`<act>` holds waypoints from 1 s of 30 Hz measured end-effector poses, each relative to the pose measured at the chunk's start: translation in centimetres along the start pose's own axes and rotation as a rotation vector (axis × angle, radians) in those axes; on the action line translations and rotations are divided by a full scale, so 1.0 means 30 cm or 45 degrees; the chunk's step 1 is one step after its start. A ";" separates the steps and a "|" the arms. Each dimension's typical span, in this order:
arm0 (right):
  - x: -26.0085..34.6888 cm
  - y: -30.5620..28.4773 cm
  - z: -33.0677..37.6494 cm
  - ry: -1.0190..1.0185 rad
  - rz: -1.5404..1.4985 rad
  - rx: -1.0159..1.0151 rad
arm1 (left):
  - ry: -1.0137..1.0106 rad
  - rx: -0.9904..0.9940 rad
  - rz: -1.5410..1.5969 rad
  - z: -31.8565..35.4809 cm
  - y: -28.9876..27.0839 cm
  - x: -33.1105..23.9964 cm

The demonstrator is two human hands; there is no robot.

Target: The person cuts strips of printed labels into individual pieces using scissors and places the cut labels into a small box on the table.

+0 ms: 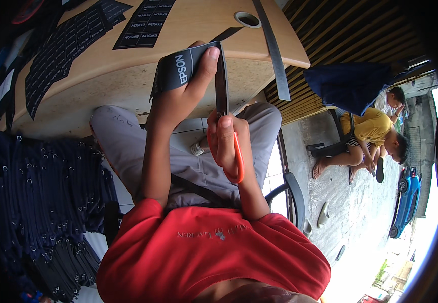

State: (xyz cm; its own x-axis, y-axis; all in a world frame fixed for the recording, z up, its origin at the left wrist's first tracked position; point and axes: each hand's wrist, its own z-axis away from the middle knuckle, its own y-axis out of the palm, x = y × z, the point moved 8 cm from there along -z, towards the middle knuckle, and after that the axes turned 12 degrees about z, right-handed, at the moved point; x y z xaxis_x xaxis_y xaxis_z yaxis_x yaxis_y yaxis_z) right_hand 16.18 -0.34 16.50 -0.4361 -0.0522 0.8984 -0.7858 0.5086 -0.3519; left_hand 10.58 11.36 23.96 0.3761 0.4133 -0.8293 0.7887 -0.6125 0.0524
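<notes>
Orange-handled scissors (238, 160) are gripped in the right hand (227, 137), whose curled fingers cover part of the loops; the blades show nearly edge-on, so whether they are parted is hard to tell. Clasped in the left hand (188, 93) is a black sheet (171, 73) with white print, the thumb pressed on its near face and most of the other fingers hidden. It bends out to the left of that thumb, while the blades run just to the thumb's right; their exact contact with the sheet cannot be made out. A dark scrap (227, 34) juts past the blade tips, and whether it joins the sheet is unclear. Beyond, on the pale wood worktop (204, 22), lie loose sheets (143, 25), some cut off by the upper edge of view. At lower left, dark straps (70, 187) with metal rings fade into the black rim.
</notes>
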 end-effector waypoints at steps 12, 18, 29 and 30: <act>-0.021 -0.006 0.007 0.032 -0.086 0.011 | -0.066 0.009 -0.005 0.005 -0.021 0.021; -0.001 -0.038 0.016 0.127 -0.187 -0.049 | -0.174 -0.009 0.181 0.005 -0.032 0.049; 0.039 -0.012 0.018 -0.094 -0.061 0.093 | -0.329 0.038 0.472 0.012 -0.028 0.073; 0.041 -0.007 0.020 -0.081 -0.090 0.112 | -0.320 0.065 0.493 0.008 -0.024 0.070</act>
State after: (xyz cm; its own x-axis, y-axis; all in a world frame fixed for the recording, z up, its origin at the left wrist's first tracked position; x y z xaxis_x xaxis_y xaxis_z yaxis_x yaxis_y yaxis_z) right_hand 15.56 -1.02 17.51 -0.4029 -0.1412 0.9043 -0.8500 0.4242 -0.3125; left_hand 10.68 12.51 22.07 0.5034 -0.0245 -0.8637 0.5861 -0.7248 0.3622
